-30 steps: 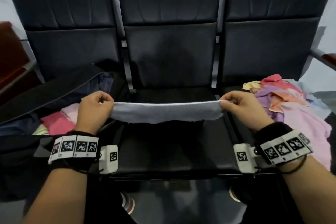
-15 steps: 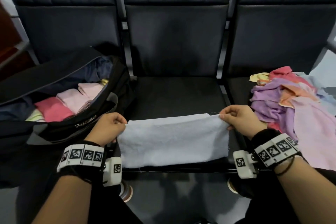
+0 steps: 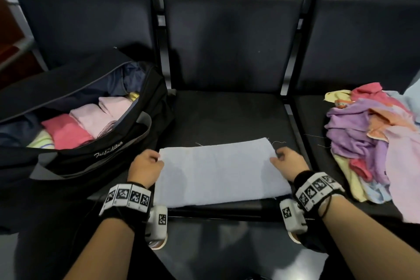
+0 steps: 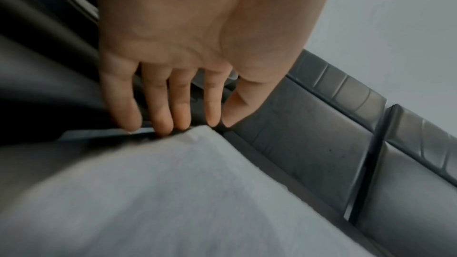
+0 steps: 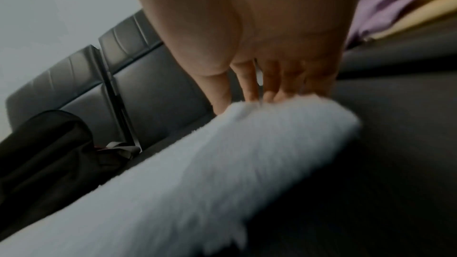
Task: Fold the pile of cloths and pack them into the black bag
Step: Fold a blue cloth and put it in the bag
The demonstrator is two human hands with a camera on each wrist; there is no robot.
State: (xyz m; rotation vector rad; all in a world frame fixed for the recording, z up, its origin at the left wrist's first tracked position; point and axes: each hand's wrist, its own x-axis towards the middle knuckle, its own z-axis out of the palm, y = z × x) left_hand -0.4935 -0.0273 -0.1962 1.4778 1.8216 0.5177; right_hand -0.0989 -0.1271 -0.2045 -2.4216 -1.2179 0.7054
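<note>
On the left seat of the bench (image 3: 229, 111) sits the black bag (image 3: 95, 161), unzipped, its opening facing up. Folded cloths (image 3: 86, 123) in pink, red and pale yellow lie packed side by side inside it. Just right of the bag, the left hand (image 3: 145, 166) pinches the far left corner of the light blue cloth (image 3: 218, 173); in the left wrist view its fingertips (image 4: 163, 122) bend down onto that corner. The cloth lies flat on the front part of the middle seat, a plain pale rectangle with its long axis running left to right, parallel to the seat's front edge. Loose threads trail from its far edge. The right hand (image 3: 288, 163) grips the far right corner, fingers curled over the fabric. On the right seat lies the unfolded pile of cloths (image 3: 372, 138), a rumpled heap of purple, pink, orange, yellow and blue.
</note>
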